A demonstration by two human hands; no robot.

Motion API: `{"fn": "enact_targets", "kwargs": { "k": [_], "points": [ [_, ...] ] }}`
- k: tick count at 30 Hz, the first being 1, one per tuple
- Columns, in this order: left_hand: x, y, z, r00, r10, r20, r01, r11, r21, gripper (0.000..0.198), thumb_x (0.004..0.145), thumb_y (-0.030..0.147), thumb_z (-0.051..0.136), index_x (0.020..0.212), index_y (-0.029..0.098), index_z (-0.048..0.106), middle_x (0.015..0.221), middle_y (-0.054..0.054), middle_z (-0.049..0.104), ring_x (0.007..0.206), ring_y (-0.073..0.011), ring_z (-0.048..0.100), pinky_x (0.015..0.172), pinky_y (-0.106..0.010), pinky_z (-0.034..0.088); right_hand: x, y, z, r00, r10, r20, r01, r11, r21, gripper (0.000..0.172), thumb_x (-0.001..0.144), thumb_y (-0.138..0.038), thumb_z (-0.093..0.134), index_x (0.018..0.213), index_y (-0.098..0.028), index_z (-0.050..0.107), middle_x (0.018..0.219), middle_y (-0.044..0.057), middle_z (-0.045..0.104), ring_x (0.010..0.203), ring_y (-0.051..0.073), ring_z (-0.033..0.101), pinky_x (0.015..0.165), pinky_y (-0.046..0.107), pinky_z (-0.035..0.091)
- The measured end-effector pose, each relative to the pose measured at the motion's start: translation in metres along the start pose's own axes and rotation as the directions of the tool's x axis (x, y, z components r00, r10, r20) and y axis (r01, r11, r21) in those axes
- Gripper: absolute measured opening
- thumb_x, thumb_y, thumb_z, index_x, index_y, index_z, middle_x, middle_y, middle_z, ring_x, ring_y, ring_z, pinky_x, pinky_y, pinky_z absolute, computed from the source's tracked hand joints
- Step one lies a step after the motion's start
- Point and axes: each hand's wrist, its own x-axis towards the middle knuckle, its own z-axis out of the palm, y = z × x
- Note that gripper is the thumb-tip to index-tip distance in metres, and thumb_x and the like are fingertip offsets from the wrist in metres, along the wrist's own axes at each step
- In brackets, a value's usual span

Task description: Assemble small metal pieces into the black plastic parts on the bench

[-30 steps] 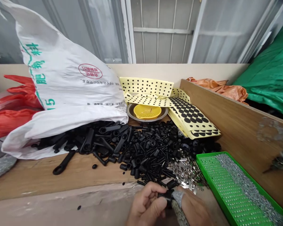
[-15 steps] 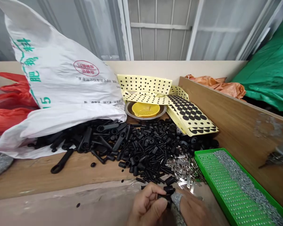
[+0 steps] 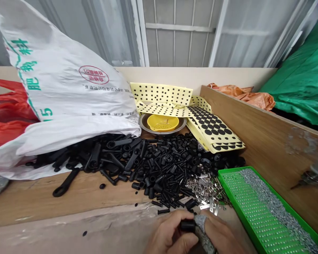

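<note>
My left hand (image 3: 171,233) is closed around a short black plastic cylinder (image 3: 187,225), low in the head view and right of centre. Close against it, my right hand (image 3: 220,234) curls over a grey speckled, cloth-like piece (image 3: 205,234) that meets the cylinder's right end. The right fingertips are partly hidden. Just beyond both hands lies a pile of small black plastic parts (image 3: 169,169), some ribbed, some tubular. Small silvery metal pieces (image 3: 208,190) are heaped at its right side.
A green tray (image 3: 241,208) of tiny metal pieces stands on the right by a wooden partition (image 3: 267,137). Behind the pile are a yellow strainer (image 3: 163,122) in a metal bowl (image 3: 143,125) and yellow sticker sheets (image 3: 161,94). A white sack (image 3: 69,77) stands left.
The hands have drawn closer together, and the left has moved slightly right. The black cylinder now sits level between them against the grey piece. The view has shifted slightly.
</note>
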Motion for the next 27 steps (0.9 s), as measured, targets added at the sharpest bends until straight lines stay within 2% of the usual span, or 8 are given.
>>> {"fn": "enact_targets", "kwargs": {
  "k": [3, 5, 9, 14, 17, 19, 24, 27],
  "points": [
    [0.009, 0.001, -0.019, 0.994, 0.028, -0.108, -0.002, 0.971, 0.238, 0.033, 0.082, 0.032, 0.060, 0.114, 0.025, 0.060, 0.092, -0.004, 0.066, 0.075, -0.0195, 0.057, 0.068, -0.026, 0.043, 0.007, 0.006, -0.001, 0.999, 0.036, -0.026, -0.037, 0.999, -0.033, 0.033, 0.056, -0.005, 0.040, 0.080, -0.023, 0.054, 0.081, 0.004, 0.068, 0.074, 0.020, 0.064, 0.062, 0.027, 0.053],
    [0.014, -0.001, -0.034, 0.983, 0.101, -0.152, -0.034, 0.921, 0.389, 0.027, 0.085, 0.025, 0.055, 0.111, 0.023, 0.060, 0.097, -0.005, 0.065, 0.081, -0.0202, 0.057, 0.074, -0.028, 0.044, 0.009, 0.009, 0.009, 0.998, 0.054, -0.043, -0.057, 0.995, -0.086, 0.032, 0.047, -0.006, 0.040, 0.071, -0.022, 0.054, 0.078, 0.006, 0.066, 0.071, 0.022, 0.062, 0.060, 0.030, 0.052],
    [0.024, -0.003, -0.049, 0.952, 0.306, 0.029, -0.249, 0.711, 0.657, 0.021, 0.085, 0.011, 0.044, 0.094, 0.018, 0.062, 0.097, -0.008, 0.061, 0.088, -0.0220, 0.053, 0.078, -0.033, 0.045, 0.012, 0.008, 0.038, 0.989, 0.051, -0.139, -0.068, 0.991, -0.118, 0.031, 0.034, -0.009, 0.041, 0.061, -0.022, 0.051, 0.075, 0.006, 0.063, 0.069, 0.024, 0.057, 0.058, 0.034, 0.050],
    [0.038, -0.004, -0.042, 0.929, 0.295, 0.224, -0.337, 0.424, 0.840, 0.020, 0.081, 0.007, 0.049, 0.088, 0.019, 0.063, 0.105, -0.008, 0.056, 0.093, -0.0244, 0.046, 0.076, -0.036, 0.042, 0.015, 0.009, 0.062, 0.975, -0.036, -0.218, -0.004, 0.984, -0.179, 0.036, 0.033, -0.009, 0.042, 0.065, -0.022, 0.050, 0.085, 0.007, 0.064, 0.078, 0.025, 0.055, 0.066, 0.036, 0.049],
    [0.047, -0.009, -0.038, 0.905, 0.309, 0.291, -0.385, 0.310, 0.869, 0.012, 0.083, 0.012, 0.054, 0.085, 0.020, 0.062, 0.110, -0.008, 0.055, 0.098, -0.0256, 0.044, 0.079, -0.038, 0.038, 0.012, 0.015, 0.071, 0.956, -0.040, -0.289, -0.008, 0.986, -0.165, 0.036, 0.034, -0.011, 0.042, 0.067, -0.023, 0.047, 0.084, 0.007, 0.063, 0.078, 0.026, 0.056, 0.063, 0.035, 0.047],
    [0.052, -0.012, -0.037, 0.890, 0.342, 0.303, -0.402, 0.271, 0.874, 0.007, 0.084, 0.017, 0.056, 0.085, 0.021, 0.062, 0.113, -0.007, 0.054, 0.101, -0.0261, 0.043, 0.080, -0.039, 0.035, 0.010, 0.018, 0.073, 0.947, -0.029, -0.320, -0.019, 0.989, -0.144, 0.036, 0.034, -0.012, 0.042, 0.069, -0.023, 0.046, 0.083, 0.007, 0.062, 0.077, 0.026, 0.056, 0.063, 0.035, 0.047],
    [0.062, -0.022, -0.038, 0.877, 0.397, 0.272, -0.393, 0.264, 0.881, 0.008, 0.086, 0.017, 0.055, 0.084, 0.021, 0.062, 0.119, -0.007, 0.053, 0.106, -0.0261, 0.042, 0.085, -0.041, 0.032, 0.012, 0.022, 0.053, 0.996, -0.014, -0.082, 0.009, 0.998, -0.060, 0.033, 0.047, -0.007, 0.044, 0.076, -0.022, 0.050, 0.087, 0.005, 0.060, 0.080, 0.023, 0.058, 0.068, 0.033, 0.050],
    [0.067, -0.026, -0.041, 0.886, 0.395, 0.244, -0.373, 0.294, 0.880, 0.011, 0.087, 0.014, 0.053, 0.083, 0.019, 0.062, 0.120, -0.009, 0.052, 0.108, -0.0275, 0.041, 0.087, -0.043, 0.033, 0.015, 0.023, 0.033, 0.997, 0.062, -0.052, -0.061, 0.998, 0.023, 0.028, 0.058, -0.006, 0.043, 0.079, -0.023, 0.051, 0.088, 0.004, 0.060, 0.081, 0.021, 0.058, 0.069, 0.032, 0.052]
  ]
}}
